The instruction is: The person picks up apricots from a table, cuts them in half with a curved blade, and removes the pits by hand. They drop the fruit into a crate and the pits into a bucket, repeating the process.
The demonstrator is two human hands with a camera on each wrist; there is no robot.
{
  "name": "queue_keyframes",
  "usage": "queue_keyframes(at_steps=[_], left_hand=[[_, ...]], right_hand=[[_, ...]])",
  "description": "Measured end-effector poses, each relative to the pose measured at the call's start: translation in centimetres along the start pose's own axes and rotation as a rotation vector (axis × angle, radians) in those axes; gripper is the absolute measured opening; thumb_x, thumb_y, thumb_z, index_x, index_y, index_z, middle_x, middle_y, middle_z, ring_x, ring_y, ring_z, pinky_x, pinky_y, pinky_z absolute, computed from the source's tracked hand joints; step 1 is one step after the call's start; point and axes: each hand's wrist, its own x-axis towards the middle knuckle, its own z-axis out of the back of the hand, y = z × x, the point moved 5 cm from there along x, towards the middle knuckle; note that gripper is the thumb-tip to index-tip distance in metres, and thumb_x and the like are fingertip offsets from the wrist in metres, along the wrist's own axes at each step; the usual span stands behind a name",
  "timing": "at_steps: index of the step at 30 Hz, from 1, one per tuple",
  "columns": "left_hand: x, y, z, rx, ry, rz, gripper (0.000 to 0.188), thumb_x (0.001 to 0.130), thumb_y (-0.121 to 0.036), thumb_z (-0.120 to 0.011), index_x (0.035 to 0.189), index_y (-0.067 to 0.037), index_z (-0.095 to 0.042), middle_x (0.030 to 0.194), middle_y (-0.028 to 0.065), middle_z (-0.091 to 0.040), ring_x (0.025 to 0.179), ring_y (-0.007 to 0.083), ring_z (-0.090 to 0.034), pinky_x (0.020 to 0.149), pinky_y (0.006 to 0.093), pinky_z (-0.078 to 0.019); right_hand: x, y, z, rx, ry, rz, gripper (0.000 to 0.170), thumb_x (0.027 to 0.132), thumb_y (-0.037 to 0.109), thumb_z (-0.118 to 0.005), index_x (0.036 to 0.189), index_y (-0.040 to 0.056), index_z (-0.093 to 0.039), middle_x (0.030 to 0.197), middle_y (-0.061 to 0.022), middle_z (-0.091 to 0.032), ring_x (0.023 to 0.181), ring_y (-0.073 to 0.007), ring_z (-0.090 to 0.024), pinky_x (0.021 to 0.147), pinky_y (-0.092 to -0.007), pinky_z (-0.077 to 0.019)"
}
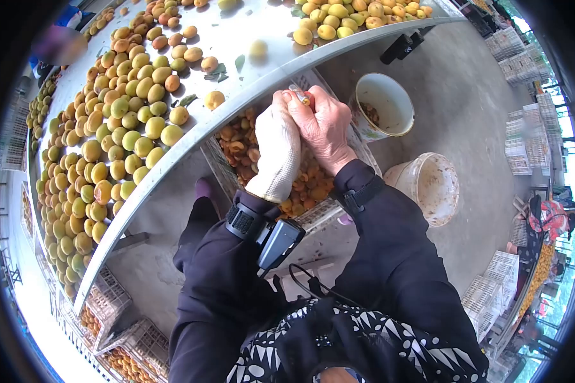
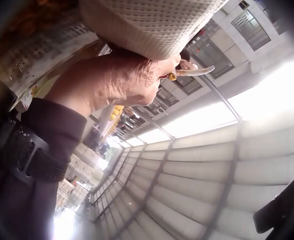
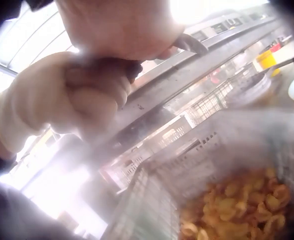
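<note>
My left hand (image 1: pixel 276 153), in a white knit glove, is up against my bare right hand (image 1: pixel 322 124) above a crate. A small knife with a short curved blade (image 2: pixel 198 72) is gripped in the right hand; its blade juts out past the fingers. In the right wrist view, the gloved fingers (image 3: pixel 94 100) are curled; I cannot tell whether they hold anything. Below both hands stands the plastic crate (image 3: pixel 187 162), containing many cut, orange apricot pieces (image 3: pixel 237 205). Whole yellow-green and orange apricots (image 1: pixel 118 134) cover much of the table beyond.
The metal table's raised edge (image 1: pixel 249 96) curves in front of me. Two white buckets, one upright (image 1: pixel 402 121) with scraps inside and one tilted (image 1: pixel 437 188), stand right of the crate. Fruit-filled crates (image 1: pixel 144 341) sit lower left; stacked crates (image 1: pixel 492 287) line the right.
</note>
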Motion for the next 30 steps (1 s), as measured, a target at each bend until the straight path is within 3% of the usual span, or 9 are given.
queue_keyframes(at_steps=[3,5,6,9,11,13,18,23,30], left_hand=[[-0.3,0.8,-0.2,-0.038,0.024,-0.029,0.035,0.104,-0.036,-0.044,0.102,-0.008,-0.063,0.08,0.0009,-0.061,0.068,0.0101,-0.054,0.064,0.0267,-0.0453],[-1.4,1.4,-0.3,-0.277,0.094,0.354,0.033,0.101,-0.042,-0.048,0.097,-0.013,-0.062,0.074,-0.0031,-0.055,0.056,0.0076,-0.048,0.048,0.0238,-0.0362],[-1.4,0.7,-0.3,-0.209,0.161,0.376,0.034,0.099,-0.049,-0.048,0.094,-0.017,-0.061,0.068,-0.0059,-0.049,0.049,0.0057,-0.042,0.04,0.022,-0.0253],[-1.9,-0.5,-0.5,-0.307,0.241,0.55,0.037,0.1,-0.05,-0.045,0.096,-0.017,-0.062,0.067,-0.004,-0.051,0.05,0.0053,-0.042,0.041,0.0221,-0.0273],[-2.2,-1.3,-0.2,-0.311,0.123,0.537,0.042,0.1,-0.051,-0.044,0.099,-0.012,-0.061,0.068,-0.0009,-0.053,0.052,0.0069,-0.045,0.043,0.0223,-0.0307],[-2.2,-2.5,-1.0,-0.629,0.587,0.485,0.048,0.1,-0.051,-0.044,0.103,-0.005,-0.06,0.074,0.0026,-0.056,0.056,0.01,-0.051,0.049,0.023,-0.0388],[-1.8,-3.7,-0.2,-0.62,0.41,0.364,0.056,0.102,-0.05,-0.04,0.108,0.002,-0.058,0.086,0.008,-0.059,0.073,0.016,-0.057,0.061,0.0259,-0.044],[-1.9,-3.9,-0.5,-0.677,0.395,0.366,0.055,0.102,-0.05,-0.04,0.108,0.003,-0.057,0.082,0.007,-0.057,0.071,0.0165,-0.054,0.062,0.027,-0.042],[-2.1,-4.0,-0.4,-0.729,0.377,0.497,0.053,0.101,-0.049,-0.04,0.106,0.0,-0.058,0.068,0.0063,-0.05,0.061,0.0173,-0.043,0.059,0.0272,-0.0346]], right_hand=[[-0.2,0.3,0.4,-0.061,0.069,0.074,0.036,0.087,0.036,-0.07,0.07,0.0083,-0.056,0.055,-0.0073,-0.057,0.049,-0.0289,-0.059,0.045,-0.0364,-0.0455],[0.0,0.8,1.0,-0.046,0.055,0.12,0.035,0.087,0.033,-0.071,0.07,0.0076,-0.055,0.055,-0.0073,-0.056,0.048,-0.0271,-0.058,0.045,-0.0348,-0.0451],[0.1,1.3,1.3,-0.029,0.044,0.17,0.034,0.087,0.03,-0.071,0.069,0.007,-0.055,0.054,-0.0073,-0.054,0.048,-0.0252,-0.057,0.045,-0.0332,-0.0447],[1.0,1.6,2.5,0.231,-0.088,0.001,0.03,0.089,0.022,-0.07,0.07,0.0046,-0.054,0.055,-0.0074,-0.052,0.047,-0.0159,-0.052,0.046,-0.0308,-0.0429],[1.3,0.8,2.7,0.638,-0.092,-0.376,0.024,0.092,0.02,-0.067,0.079,0.0011,-0.061,0.06,0.0038,-0.053,0.056,-0.0041,-0.048,0.051,-0.0244,-0.0406],[1.9,0.8,3.6,0.82,-0.129,-0.488,0.026,0.094,0.024,-0.065,0.08,0.0022,-0.063,0.062,0.0066,-0.052,0.057,-0.0028,-0.046,0.052,-0.0217,-0.0374],[2.1,-0.2,4.0,0.966,-0.135,-0.539,0.027,0.094,0.029,-0.064,0.077,0.0079,-0.061,0.065,0.0021,-0.057,0.048,-0.0038,-0.046,0.041,-0.0189,-0.0317],[1.5,-0.8,3.7,1.028,-0.103,-0.69,0.021,0.093,0.027,-0.064,0.086,0.0075,-0.062,0.068,0.0004,-0.059,0.049,-0.0053,-0.051,0.04,-0.0183,-0.0371],[1.7,-1.5,4.6,0.977,-0.059,-0.654,0.018,0.094,0.022,-0.06,0.091,0.0044,-0.06,0.077,-0.006,-0.063,0.057,-0.0114,-0.058,0.044,-0.022,-0.0429]])
